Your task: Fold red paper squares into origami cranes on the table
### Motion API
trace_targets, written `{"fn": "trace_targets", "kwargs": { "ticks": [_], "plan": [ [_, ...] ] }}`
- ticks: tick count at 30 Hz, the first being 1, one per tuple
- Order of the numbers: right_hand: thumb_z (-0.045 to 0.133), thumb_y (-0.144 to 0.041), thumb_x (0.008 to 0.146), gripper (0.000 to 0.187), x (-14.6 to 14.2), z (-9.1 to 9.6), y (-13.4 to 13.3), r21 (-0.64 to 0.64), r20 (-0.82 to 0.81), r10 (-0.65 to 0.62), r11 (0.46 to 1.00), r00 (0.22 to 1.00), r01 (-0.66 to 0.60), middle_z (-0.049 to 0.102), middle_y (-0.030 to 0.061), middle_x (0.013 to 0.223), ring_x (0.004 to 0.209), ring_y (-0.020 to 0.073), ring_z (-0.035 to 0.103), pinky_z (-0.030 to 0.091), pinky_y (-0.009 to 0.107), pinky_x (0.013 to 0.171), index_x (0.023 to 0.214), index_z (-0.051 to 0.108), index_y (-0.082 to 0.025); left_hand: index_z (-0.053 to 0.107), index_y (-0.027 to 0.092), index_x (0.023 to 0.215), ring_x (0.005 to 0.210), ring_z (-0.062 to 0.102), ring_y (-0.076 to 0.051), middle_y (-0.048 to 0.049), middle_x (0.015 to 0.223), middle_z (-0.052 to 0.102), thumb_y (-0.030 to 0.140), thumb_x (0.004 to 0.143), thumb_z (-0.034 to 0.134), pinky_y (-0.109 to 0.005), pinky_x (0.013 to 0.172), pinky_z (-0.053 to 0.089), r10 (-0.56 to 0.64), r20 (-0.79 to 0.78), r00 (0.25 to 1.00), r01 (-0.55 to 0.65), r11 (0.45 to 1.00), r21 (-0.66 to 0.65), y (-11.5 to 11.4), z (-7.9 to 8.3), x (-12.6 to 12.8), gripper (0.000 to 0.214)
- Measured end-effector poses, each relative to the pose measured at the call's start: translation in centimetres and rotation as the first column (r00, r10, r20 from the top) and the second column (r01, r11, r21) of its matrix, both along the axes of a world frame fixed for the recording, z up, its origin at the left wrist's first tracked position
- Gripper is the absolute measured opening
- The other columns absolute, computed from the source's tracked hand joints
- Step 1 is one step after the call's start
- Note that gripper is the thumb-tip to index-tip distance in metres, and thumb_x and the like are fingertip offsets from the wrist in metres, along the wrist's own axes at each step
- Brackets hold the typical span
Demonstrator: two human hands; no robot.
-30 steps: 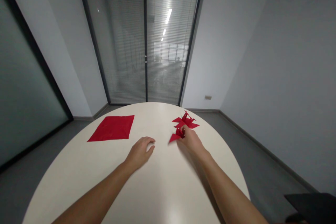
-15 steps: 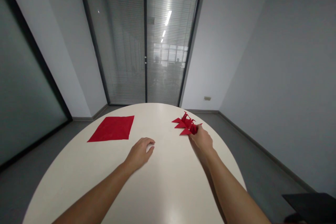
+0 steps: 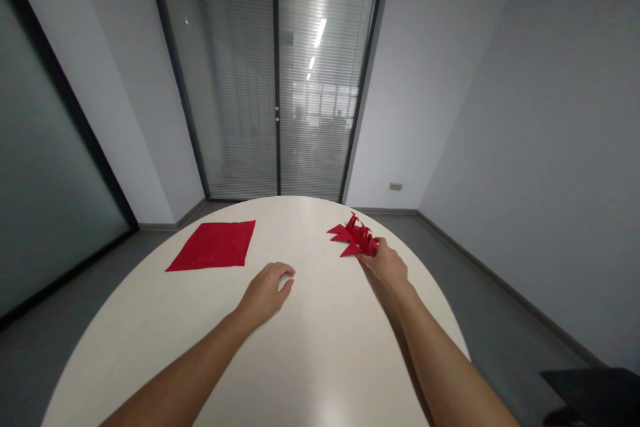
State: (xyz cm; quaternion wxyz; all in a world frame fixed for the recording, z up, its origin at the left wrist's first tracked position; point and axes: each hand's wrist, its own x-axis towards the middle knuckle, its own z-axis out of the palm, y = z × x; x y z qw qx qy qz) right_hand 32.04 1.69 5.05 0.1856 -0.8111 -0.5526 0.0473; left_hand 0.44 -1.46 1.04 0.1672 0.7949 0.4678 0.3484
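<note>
Several red folded-paper cranes (image 3: 356, 233) stand bunched together at the right rear of the round table, their pointed ends facing left. My right hand (image 3: 387, 265) has its fingers closed at the right side of the nearest crane (image 3: 367, 247); the fingertips are partly hidden behind it. Near the table's middle, my left hand (image 3: 267, 290) rests on the surface, thumb and curved fingers apart with nothing between them. Beyond it to the left lies a stack or sheet of square red paper (image 3: 216, 244), flat with faint creases.
The white round table (image 3: 300, 360) has a curved rim at the back and both sides. Behind it are a glass partition with blinds (image 3: 240, 80) and pale walls. A dark object (image 3: 595, 390), perhaps a chair, is at the lower right.
The nearest crane has shifted slightly left against the others, and its right wing tip no longer shows past my fingers. My left hand and the red paper have stayed put.
</note>
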Motion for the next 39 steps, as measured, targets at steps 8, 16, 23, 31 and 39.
{"fn": "trace_targets", "kwargs": {
  "ticks": [8, 16, 23, 31, 39],
  "plan": [
    [0.070, -0.040, 0.076, 0.066, -0.5, 0.6, -0.3, -0.080, -0.035, 0.020, 0.996, 0.999, -0.023, 0.072, 0.0171, 0.105, 0.097, 0.0346, 0.071, 0.050, 0.037, 0.073, 0.132, 0.046, -0.017, 0.068, 0.021, 0.101, 0.103, 0.064, -0.024, -0.0075, 0.106, 0.072, 0.017, 0.089, 0.056, -0.039, 0.095, 0.049, 0.007, 0.031, 1.000, -0.007, 1.000, 0.008, 0.2, -0.3, -0.4, 0.018],
    [0.058, -0.049, 0.085, 0.063, -1.1, 1.4, 0.3, 0.257, -0.009, -0.006, 0.966, 1.000, 0.008, 0.065, 0.0204, 0.123, 0.114, 0.0359, 0.061, 0.048, 0.043, 0.089, 0.134, 0.049, -0.012, 0.068, 0.021, 0.102, 0.104, 0.064, -0.024, -0.0071, 0.106, 0.072, 0.017, 0.089, 0.056, -0.039, 0.095, 0.049, 0.002, 0.032, 0.999, -0.003, 1.000, 0.014, 0.1, -0.2, -0.7, 0.018],
    [0.055, -0.048, 0.091, 0.051, 0.1, -0.6, 2.5, 0.326, -0.126, 0.141, 0.941, 0.982, -0.093, 0.065, 0.0129, 0.130, 0.129, 0.0318, 0.050, 0.039, 0.044, 0.107, 0.135, 0.059, -0.022, 0.069, 0.021, 0.101, 0.104, 0.064, -0.025, -0.0073, 0.105, 0.073, 0.017, 0.088, 0.056, -0.039, 0.095, 0.049, 0.003, 0.031, 1.000, -0.004, 1.000, 0.016, 0.3, -0.2, -0.8, 0.019],
    [0.056, -0.047, 0.089, 0.046, -0.6, -1.1, 4.5, 0.324, -0.135, 0.165, 0.939, 0.977, -0.114, 0.069, 0.0082, 0.125, 0.136, 0.0330, 0.044, 0.033, 0.047, 0.112, 0.127, 0.066, -0.023, 0.068, 0.022, 0.101, 0.104, 0.064, -0.024, -0.0067, 0.106, 0.072, 0.018, 0.089, 0.056, -0.039, 0.095, 0.049, -0.001, 0.018, 1.000, 0.000, 1.000, 0.022, 0.5, 0.1, -0.9, 0.018],
    [0.058, -0.047, 0.087, 0.055, -1.0, -0.8, 4.1, 0.368, 0.060, 0.203, 0.906, 0.977, -0.211, 0.065, 0.0086, 0.133, 0.142, 0.0359, 0.034, 0.026, 0.052, 0.115, 0.136, 0.060, -0.021, 0.068, 0.022, 0.101, 0.104, 0.064, -0.024, -0.0066, 0.106, 0.072, 0.016, 0.088, 0.056, -0.039, 0.095, 0.050, 0.007, 0.024, 1.000, -0.007, 1.000, 0.017, 0.7, 0.1, -0.8, 0.018]
  ]
}}
